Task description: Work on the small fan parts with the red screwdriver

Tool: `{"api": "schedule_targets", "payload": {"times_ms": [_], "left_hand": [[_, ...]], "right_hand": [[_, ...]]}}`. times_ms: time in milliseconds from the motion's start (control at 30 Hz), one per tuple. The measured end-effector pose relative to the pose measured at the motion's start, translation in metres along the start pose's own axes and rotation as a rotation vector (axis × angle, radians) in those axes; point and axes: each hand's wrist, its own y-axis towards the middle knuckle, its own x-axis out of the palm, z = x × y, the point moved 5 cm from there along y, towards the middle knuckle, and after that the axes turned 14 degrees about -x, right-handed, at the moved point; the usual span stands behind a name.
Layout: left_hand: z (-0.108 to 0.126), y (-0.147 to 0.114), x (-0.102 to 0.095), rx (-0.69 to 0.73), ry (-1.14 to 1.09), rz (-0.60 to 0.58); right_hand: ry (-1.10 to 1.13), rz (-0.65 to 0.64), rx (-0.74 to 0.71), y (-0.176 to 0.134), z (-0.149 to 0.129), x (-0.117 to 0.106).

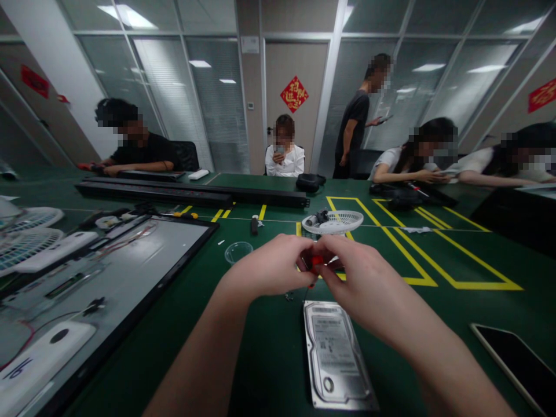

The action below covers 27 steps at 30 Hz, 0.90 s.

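small bright-red piece, material unclear (317,260), sits between the fingertips, left hand (282,262) and right hand (357,263) together and pinched on it, probably two-handed because it's so small. silver rectangular metal hard drive (335,354) lies flat on the dark green tabletop (273,359) just nearer the wearer, likely for stability; tiny loose bits (289,296) near its far end, probably within easy reach.

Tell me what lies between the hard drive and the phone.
In the head view, the person's right forearm crosses between the hard drive and the phone, with green tabletop showing around it. Whatever the arm covers is hidden.
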Motion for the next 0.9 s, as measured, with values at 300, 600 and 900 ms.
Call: {"api": "schedule_targets", "payload": {"times_ms": [300,600,900], "left_hand": [[0.005,-0.0012,-0.0008,0.028,0.023,0.018],[-0.0013,0.0003,0.0004,-0.017,0.033,0.028],[-0.0002,0.0003,-0.001,0.017,0.041,0.039]], "right_hand": [[-0.008,-0.004,0.011,-0.0002,0.0006,-0.0007],[-0.045,-0.002,0.031,-0.0003,-0.0006,0.0],[0.004,-0.001,0.014,-0.002,-0.0008,0.0003]]}}
